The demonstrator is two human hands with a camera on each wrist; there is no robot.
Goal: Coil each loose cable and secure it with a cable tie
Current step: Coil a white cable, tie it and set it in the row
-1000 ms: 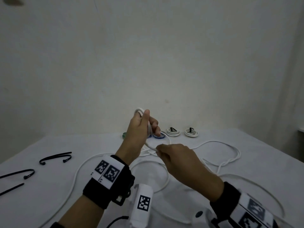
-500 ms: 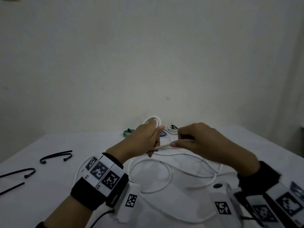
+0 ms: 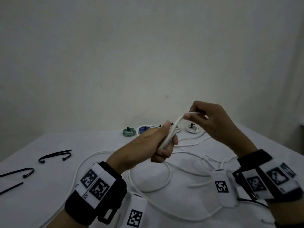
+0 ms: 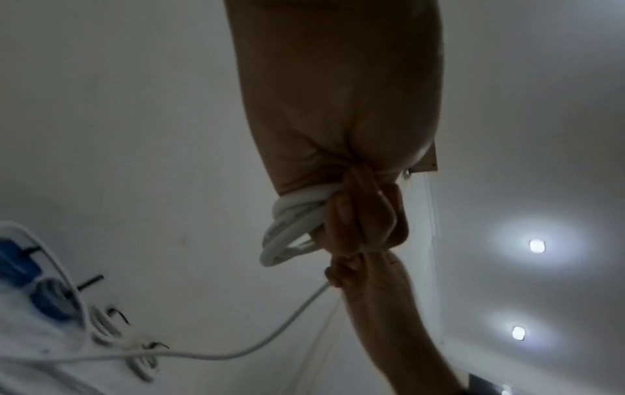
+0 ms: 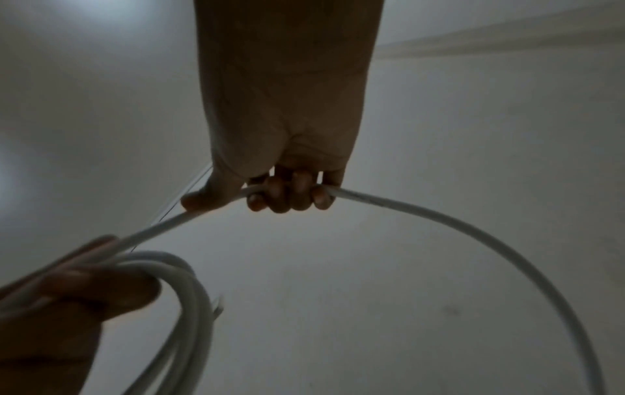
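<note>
A long white cable (image 3: 148,189) lies in loose loops across the white table (image 3: 41,203). My left hand (image 3: 162,142) is raised above the table and grips a small coil of several turns of this cable (image 4: 290,227). My right hand (image 3: 199,118), up and to the right of the left, pinches the strand (image 5: 189,217) that leads out of the coil and holds it in an arc. In the right wrist view the cable (image 5: 473,232) curves away from my right fingers (image 5: 290,197) in a wide loop. Several black cable ties (image 3: 55,155) lie at the table's left.
At the table's far edge sit tied coils: a green one (image 3: 129,132), a blue one (image 3: 144,129) and a white one (image 3: 192,128). A bare white wall stands behind. Wrist bands with markers cover both forearms.
My right hand has risen from near the table to above and right of the left, drawing the strand up into an arc. The left hand has lowered slightly and tilted, still gripping the coil.
</note>
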